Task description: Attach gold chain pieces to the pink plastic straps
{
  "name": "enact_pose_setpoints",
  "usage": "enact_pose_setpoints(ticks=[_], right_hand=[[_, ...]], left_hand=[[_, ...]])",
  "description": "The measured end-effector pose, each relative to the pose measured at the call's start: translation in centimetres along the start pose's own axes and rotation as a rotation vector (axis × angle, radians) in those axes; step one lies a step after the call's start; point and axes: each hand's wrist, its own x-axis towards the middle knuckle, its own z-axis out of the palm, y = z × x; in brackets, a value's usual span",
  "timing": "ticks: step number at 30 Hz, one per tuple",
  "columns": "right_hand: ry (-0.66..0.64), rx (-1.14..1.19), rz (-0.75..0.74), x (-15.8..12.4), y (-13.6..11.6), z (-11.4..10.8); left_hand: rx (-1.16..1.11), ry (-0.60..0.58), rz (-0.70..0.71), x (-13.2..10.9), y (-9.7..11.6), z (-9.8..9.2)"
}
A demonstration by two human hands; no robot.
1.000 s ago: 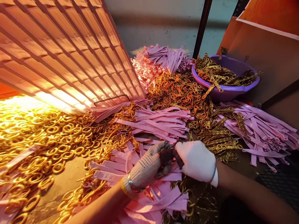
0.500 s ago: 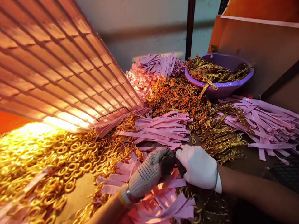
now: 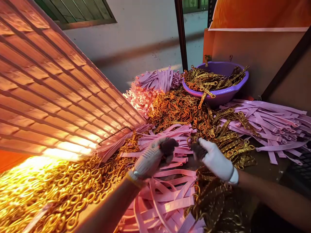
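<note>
My left hand [image 3: 155, 157], in a pale dotted glove with dark fingertips, is closed in front of a bundle of pink straps [image 3: 167, 132]. Whatever its curled fingers hold is hidden. A short gap away, my right hand [image 3: 215, 158], in a white glove with dark fingertips, pinches a small gold metal piece [image 3: 189, 140] whose ring end pokes out toward the left. Below both hands lies a heap of pink straps [image 3: 170, 194]. Gold braided pieces [image 3: 228, 149] with ring ends are piled just beyond my right hand.
Gold rings [image 3: 73, 191] cover the left side of the table, beneath a leaning slatted panel [image 3: 60, 81]. At the back right, a purple basin [image 3: 233, 89] holds gold braided pieces. More pink straps [image 3: 277, 126] spread along the right, and another strap pile [image 3: 157, 79] stands by the wall.
My hands, which were together, have come apart, the left moving left and the right moving right and up. The camera view has tilted upward, showing more of the wall.
</note>
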Motion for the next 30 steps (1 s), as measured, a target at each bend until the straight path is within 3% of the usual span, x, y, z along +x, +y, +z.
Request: enact_pose_setpoints(ticks=[3, 5, 7, 9, 13, 19, 25, 30], right_hand=[[0.131, 0.205, 0.084, 0.7, -0.6, -2.0], [0.164, 0.268, 0.121, 0.9, -0.9, -2.7], [0.175, 0.257, 0.117, 1.0, -0.9, -2.7], [0.177, 0.193, 0.082, 1.1, -0.6, -2.5], [0.104, -0.110, -0.031, 1.0, 0.1, -2.4], [-0.015, -0.535, -0.011, 0.1, -0.2, -2.6], [-0.002, -0.563, -0.087, 0.5, 0.3, -2.5], [0.040, -0.561, -0.059, 0.6, 0.5, -2.8]], left_hand=[[0.445, 0.088, 0.273, 3.4, 1.7, -0.5], [0.791, 0.117, 0.461, 6.0, 2.1, 0.2], [1.033, 0.104, 0.510, 8.4, 1.9, 1.6], [1.128, 0.070, 0.471, 10.2, 1.5, 3.1], [1.215, 0.027, 0.386, 11.6, 1.2, 5.1], [1.348, 0.000, 0.293, 11.3, 0.9, 5.5], [1.227, 0.002, 0.299, 11.8, -1.0, 5.0], [0.942, 0.013, 0.352, 12.0, -0.4, 3.7]])
